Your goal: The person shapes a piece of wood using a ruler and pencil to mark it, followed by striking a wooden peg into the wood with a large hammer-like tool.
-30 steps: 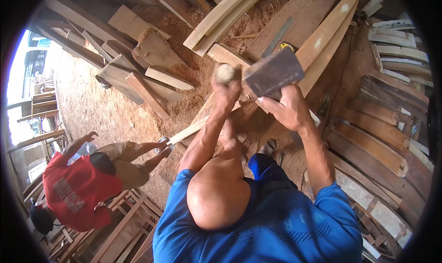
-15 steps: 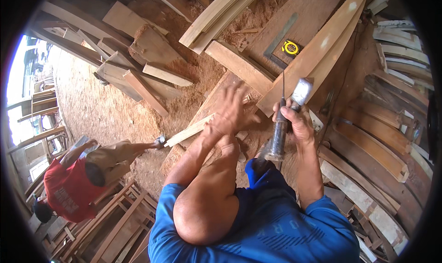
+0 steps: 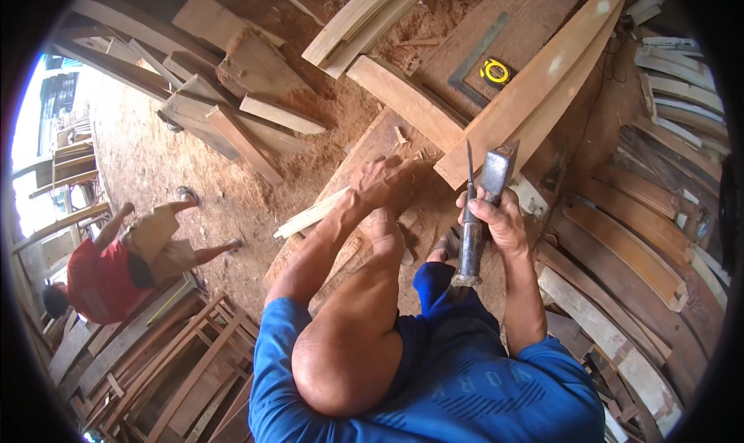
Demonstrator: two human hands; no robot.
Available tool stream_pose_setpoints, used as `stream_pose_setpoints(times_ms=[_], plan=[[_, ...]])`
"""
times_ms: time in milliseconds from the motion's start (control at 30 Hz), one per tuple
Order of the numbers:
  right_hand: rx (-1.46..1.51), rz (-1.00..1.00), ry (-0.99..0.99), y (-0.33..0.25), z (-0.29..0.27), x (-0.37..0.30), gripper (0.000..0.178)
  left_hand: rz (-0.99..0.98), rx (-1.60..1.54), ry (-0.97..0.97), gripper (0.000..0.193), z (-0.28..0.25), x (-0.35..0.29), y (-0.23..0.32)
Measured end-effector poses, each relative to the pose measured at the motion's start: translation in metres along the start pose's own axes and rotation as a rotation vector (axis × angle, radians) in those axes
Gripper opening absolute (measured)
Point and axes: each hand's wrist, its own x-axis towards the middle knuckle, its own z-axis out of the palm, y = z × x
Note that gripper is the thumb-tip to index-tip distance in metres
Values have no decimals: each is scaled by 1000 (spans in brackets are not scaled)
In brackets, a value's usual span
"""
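My right hand (image 3: 500, 218) is closed around two tools together. One is a chisel (image 3: 469, 249) with a thin dark blade pointing away from me and a worn, metal-capped handle end toward me. Beside it is a hammer (image 3: 497, 169) with a blocky metal head; its handle is mostly hidden by my hand. My left hand (image 3: 378, 181) is low over the wooden workpiece (image 3: 353, 160), near small chips (image 3: 401, 136), holding nothing that I can see. Its fingers are partly blurred but look stretched out. A pale strip of wood (image 3: 308, 217) lies beside my left wrist.
Thick timber pieces (image 3: 407, 102) and a long curved board (image 3: 535, 79) lie ahead. A yellow tape measure (image 3: 494, 72) and a metal square (image 3: 477, 51) rest on a wide plank. Stacked curved wood (image 3: 628, 249) lines the right. A person in red (image 3: 108, 280) is at left.
My left hand has drawn in slightly toward me and lower over the wood. The hammer head has turned in my right hand. The person in red has shifted left, legs apart.
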Motion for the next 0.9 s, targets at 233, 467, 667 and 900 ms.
stream_pose_setpoints(times_ms=[233, 467, 667, 900], plan=[[-95, -10, 46, -11, -9, -3, 29, 64, -429, -91, 45, -10, 3, -25], [-774, -67, 367, -43, -64, 60, 19, -437, -261, -208, 62, -41, -81, -57], [-1028, -56, 426, -52, -88, 110, 37, -550, -195, -122, 41, -7, -113, -77], [-1213, 46, 417, -63, -77, 128, 48, -436, -715, 126, 47, -16, -130, -111]])
